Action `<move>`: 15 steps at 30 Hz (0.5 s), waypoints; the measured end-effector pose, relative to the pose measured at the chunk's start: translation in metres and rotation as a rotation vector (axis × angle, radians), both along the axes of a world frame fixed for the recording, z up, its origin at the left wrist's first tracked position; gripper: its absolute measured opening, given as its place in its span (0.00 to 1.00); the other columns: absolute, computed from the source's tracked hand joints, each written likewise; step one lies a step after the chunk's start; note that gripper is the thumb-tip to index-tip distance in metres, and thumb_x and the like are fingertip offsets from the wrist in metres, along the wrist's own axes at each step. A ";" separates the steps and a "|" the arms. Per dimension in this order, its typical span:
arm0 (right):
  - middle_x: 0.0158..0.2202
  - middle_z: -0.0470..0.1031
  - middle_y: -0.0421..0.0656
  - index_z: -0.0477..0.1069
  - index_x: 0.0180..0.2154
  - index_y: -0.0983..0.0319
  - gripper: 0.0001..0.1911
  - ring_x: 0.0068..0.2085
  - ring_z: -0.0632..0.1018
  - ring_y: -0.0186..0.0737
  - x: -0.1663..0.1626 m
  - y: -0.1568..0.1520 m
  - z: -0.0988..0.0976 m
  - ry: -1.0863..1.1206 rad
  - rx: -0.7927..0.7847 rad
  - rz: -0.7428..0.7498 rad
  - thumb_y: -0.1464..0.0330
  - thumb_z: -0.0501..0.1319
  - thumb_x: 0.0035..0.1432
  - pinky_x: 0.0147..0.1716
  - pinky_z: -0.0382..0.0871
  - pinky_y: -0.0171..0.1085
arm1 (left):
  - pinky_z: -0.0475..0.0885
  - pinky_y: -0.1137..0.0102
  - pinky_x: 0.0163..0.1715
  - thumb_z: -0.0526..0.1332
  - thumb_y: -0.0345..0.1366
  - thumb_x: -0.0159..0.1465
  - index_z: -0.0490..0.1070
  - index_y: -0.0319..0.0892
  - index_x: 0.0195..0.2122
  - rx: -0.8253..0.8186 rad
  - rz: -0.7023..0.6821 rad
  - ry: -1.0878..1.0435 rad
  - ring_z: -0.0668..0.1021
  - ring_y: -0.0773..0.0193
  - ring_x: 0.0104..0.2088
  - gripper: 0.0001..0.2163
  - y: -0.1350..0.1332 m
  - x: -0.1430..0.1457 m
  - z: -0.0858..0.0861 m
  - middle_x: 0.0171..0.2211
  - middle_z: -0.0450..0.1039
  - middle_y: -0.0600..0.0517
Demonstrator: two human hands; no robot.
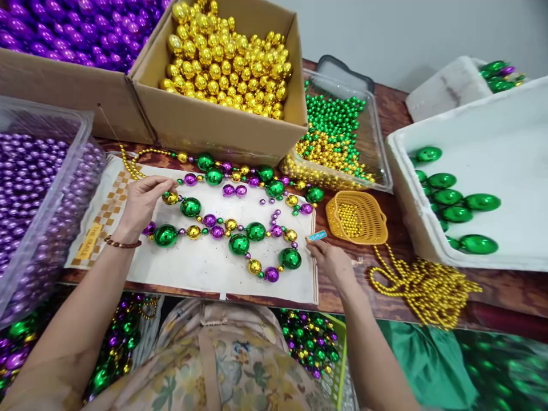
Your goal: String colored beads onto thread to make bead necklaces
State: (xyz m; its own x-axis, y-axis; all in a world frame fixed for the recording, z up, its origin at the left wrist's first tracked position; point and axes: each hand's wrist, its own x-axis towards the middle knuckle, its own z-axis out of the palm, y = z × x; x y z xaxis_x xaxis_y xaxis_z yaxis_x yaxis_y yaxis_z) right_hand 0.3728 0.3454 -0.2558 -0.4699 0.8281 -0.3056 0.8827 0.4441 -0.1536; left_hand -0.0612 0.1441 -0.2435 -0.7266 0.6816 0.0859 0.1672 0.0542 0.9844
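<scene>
My left hand (143, 202), with a brown bead bracelet (122, 244) at its wrist, pinches at the left end of a strand of green, purple and gold beads (231, 224). What lies between its fingertips is mostly hidden. The strand loops across a white cloth (184, 277), and a second bead strand (244, 171) runs along the cloth's far side. At the cloth's right edge, my right hand (331, 260) is closed on a small orange thing with a light blue label (317, 236). Two loose purple beads (234, 190) and several smaller ones lie between the strands.
Boxes of purple (85, 34) and gold beads (226, 63) stand behind. A clear tub of purple beads (29, 171) is left. Rightward are a clear bin (379, 148), an orange basket (359, 234), gold bead chains (432, 291) and a white foam box (411, 228).
</scene>
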 end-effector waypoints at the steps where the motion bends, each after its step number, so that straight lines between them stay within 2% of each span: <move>1: 0.35 0.83 0.48 0.79 0.40 0.59 0.14 0.36 0.82 0.46 -0.006 0.000 0.000 -0.061 0.031 0.020 0.64 0.56 0.65 0.29 0.63 0.35 | 0.77 0.64 0.40 0.67 0.41 0.58 0.79 0.44 0.31 0.001 -0.010 0.002 0.80 0.59 0.33 0.07 0.001 0.001 0.000 0.30 0.79 0.51; 5: 0.37 0.83 0.50 0.79 0.43 0.59 0.15 0.37 0.82 0.47 -0.018 0.005 0.005 -0.174 0.069 0.068 0.61 0.55 0.67 0.29 0.62 0.36 | 0.75 0.65 0.40 0.67 0.42 0.58 0.79 0.44 0.32 -0.022 -0.014 0.030 0.79 0.60 0.34 0.08 0.001 0.007 0.007 0.30 0.80 0.51; 8: 0.39 0.82 0.50 0.79 0.40 0.59 0.14 0.36 0.82 0.48 -0.024 0.011 0.012 -0.080 0.092 0.066 0.62 0.56 0.66 0.28 0.64 0.37 | 0.73 0.67 0.40 0.67 0.43 0.58 0.80 0.43 0.32 -0.046 -0.045 0.087 0.78 0.61 0.35 0.09 -0.001 0.011 0.015 0.33 0.80 0.50; 11: 0.38 0.82 0.48 0.78 0.39 0.59 0.13 0.30 0.80 0.44 -0.059 0.010 0.024 0.288 0.072 0.093 0.61 0.57 0.64 0.28 0.68 0.39 | 0.71 0.68 0.40 0.66 0.45 0.60 0.79 0.43 0.31 -0.061 -0.097 0.122 0.77 0.61 0.35 0.10 0.000 0.012 0.021 0.33 0.79 0.50; 13: 0.37 0.81 0.46 0.78 0.41 0.59 0.14 0.26 0.78 0.39 -0.109 -0.002 0.038 0.630 -0.074 0.193 0.59 0.57 0.65 0.28 0.70 0.38 | 0.71 0.68 0.40 0.66 0.45 0.61 0.79 0.43 0.32 -0.060 -0.127 0.103 0.77 0.61 0.36 0.11 0.001 0.011 0.024 0.33 0.78 0.49; 15: 0.43 0.79 0.45 0.77 0.46 0.57 0.15 0.25 0.78 0.35 -0.173 -0.020 0.053 0.897 -0.225 0.302 0.59 0.59 0.64 0.25 0.70 0.36 | 0.70 0.68 0.41 0.65 0.44 0.62 0.79 0.43 0.32 -0.052 -0.157 0.082 0.76 0.62 0.36 0.10 0.003 0.010 0.025 0.33 0.77 0.49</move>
